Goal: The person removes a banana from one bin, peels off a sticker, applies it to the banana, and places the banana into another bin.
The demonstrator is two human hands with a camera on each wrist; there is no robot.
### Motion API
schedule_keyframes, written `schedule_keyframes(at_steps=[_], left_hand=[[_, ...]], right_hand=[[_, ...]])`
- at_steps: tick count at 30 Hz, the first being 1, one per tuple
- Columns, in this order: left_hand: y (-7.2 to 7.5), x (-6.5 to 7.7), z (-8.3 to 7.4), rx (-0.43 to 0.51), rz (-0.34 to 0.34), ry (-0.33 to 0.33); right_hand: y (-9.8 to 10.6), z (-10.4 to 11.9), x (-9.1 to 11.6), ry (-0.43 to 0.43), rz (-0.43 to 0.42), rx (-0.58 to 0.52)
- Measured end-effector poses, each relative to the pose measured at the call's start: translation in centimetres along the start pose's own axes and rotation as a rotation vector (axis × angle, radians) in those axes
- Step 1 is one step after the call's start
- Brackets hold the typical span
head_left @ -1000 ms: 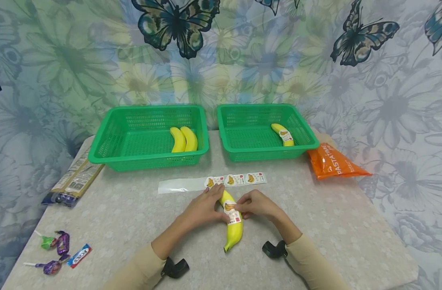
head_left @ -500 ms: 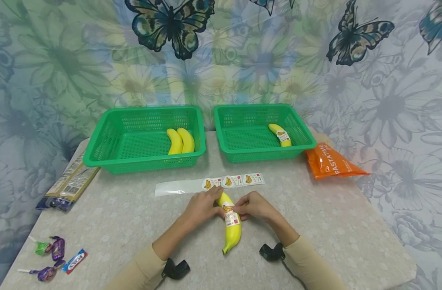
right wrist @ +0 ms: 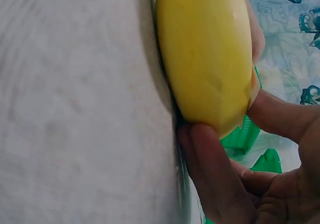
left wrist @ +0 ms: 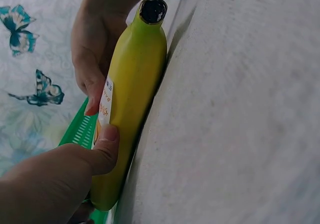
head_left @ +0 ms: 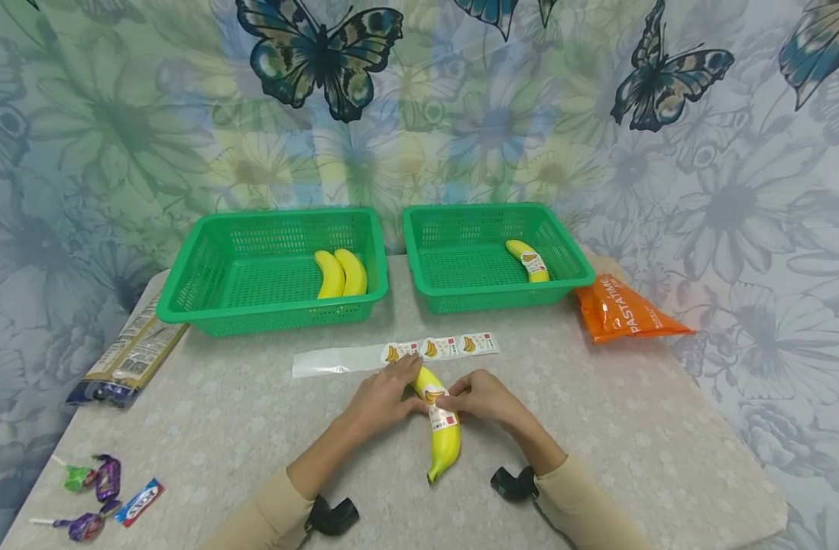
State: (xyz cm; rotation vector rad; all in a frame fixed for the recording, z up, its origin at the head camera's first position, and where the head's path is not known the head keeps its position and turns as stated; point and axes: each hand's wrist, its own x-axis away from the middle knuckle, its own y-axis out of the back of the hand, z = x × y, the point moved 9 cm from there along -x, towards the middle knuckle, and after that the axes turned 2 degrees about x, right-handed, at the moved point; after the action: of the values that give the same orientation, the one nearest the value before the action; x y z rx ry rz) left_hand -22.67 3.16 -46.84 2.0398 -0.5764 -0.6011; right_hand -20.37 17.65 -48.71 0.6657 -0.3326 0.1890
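A yellow banana lies on the table between both hands, its stem end toward me. A white sticker with a banana picture is wrapped over its upper face. My left hand holds the far end, and its thumb lies along the banana's side by the sticker. From the other side, my right hand grips the banana, thumb on the sticker and fingertips low against the peel. Just beyond lies a backing strip with several banana stickers, partly covered by the left fingertips.
Two green baskets stand at the back. The left basket holds two plain bananas; the right basket holds one stickered banana. An orange bag lies right, a gold packet left, several candies front left.
My right thumb has shifted slightly over the sticker, from its right edge toward its middle. The left hand keeps its hold on the banana's far end. The head view has shifted a little.
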Motion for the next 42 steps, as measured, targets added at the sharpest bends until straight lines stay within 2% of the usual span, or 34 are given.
schedule_keyframes(at_steps=[4, 11, 16, 21, 29, 33, 37, 42], left_hand=[[-0.2, 0.1, -0.1, 0.014, 0.015, -0.017], [0.2, -0.1, 0.2, 0.114, 0.104, -0.02], [1.9, -1.1, 0.8, 0.164, 0.066, -0.002], [3.5, -3.7, 1.5, 0.233, -0.004, 0.073], [5.3, -9.3, 2.0, 0.351, -0.056, 0.18], [5.3, -11.9, 2.5, 0.41, -0.06, 0.248], [5.1, -14.0, 3.4, 0.401, -0.079, 0.293], [4.9, -15.7, 4.5, 0.432, -0.135, 0.331]], right_hand=[[0.0, -0.5, -0.1, -0.019, 0.0, -0.02], [0.2, -1.1, -0.2, -0.044, 0.018, -0.051], [0.4, -0.8, -0.2, -0.026, 0.025, -0.044], [0.7, -0.6, 0.0, -0.029, 0.017, -0.014], [0.3, -0.1, 0.4, 0.013, 0.024, 0.052], [0.2, -0.2, 0.4, 0.008, 0.018, 0.063], [0.2, -0.3, 0.5, -0.01, 0.011, 0.037], [0.2, -0.2, 0.6, -0.016, 0.006, 0.015]])
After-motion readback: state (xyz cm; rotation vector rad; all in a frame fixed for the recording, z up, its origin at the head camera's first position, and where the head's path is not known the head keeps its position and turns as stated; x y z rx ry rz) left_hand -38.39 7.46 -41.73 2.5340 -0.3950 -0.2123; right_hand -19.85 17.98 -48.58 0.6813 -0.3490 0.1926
